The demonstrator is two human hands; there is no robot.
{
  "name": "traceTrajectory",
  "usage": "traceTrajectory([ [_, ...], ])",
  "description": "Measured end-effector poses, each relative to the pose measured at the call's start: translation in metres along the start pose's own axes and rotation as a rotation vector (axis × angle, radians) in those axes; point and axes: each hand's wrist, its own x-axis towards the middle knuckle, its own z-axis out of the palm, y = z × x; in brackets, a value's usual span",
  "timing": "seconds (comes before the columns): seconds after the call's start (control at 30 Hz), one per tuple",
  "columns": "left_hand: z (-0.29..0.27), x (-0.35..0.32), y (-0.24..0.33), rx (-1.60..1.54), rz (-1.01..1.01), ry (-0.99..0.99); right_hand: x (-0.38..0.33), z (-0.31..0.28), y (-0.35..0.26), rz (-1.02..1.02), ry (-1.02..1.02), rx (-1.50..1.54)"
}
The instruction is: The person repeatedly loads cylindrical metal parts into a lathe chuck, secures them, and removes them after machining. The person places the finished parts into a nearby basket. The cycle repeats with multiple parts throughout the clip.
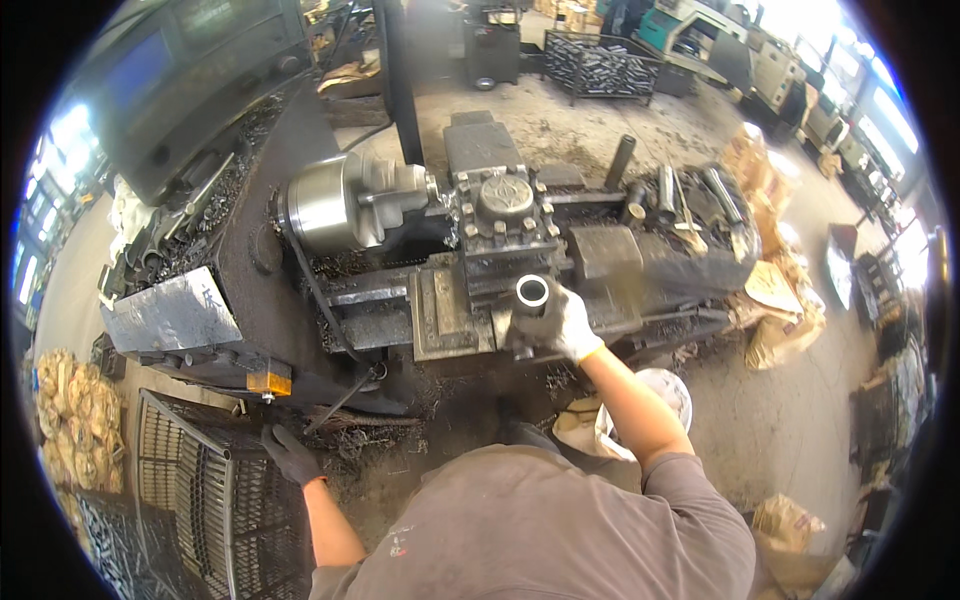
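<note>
Your dark-gloved left hand rests with fingers curled on the wire basket's rim at near left, seemingly steadying you, while your white-gloved right hand grips a hollow metal sleeve upright before the lathe's tool post, bore facing you.

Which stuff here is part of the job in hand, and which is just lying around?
In hand:
- metal tube, held by the right hand
- wire basket, left hand at its rim
- lathe chuck and tool post

Lying about:
- white bucket
- paper sacks
- crate of metal parts at the back
- rods on the lathe's right end
</note>
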Motion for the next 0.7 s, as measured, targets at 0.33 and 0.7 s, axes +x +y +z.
traceTrajectory([
  [0.33,0.029,0.050,0.021,0.065,-0.229,-0.058,0.098,-0.125,0.019,-0.229,-0.681,0.019],
  [0.7,0.029,0.046,-0.006,0.328,0.236,-0.054,0.350,0.003,-0.075,0.201,-1.241,-0.456],
])
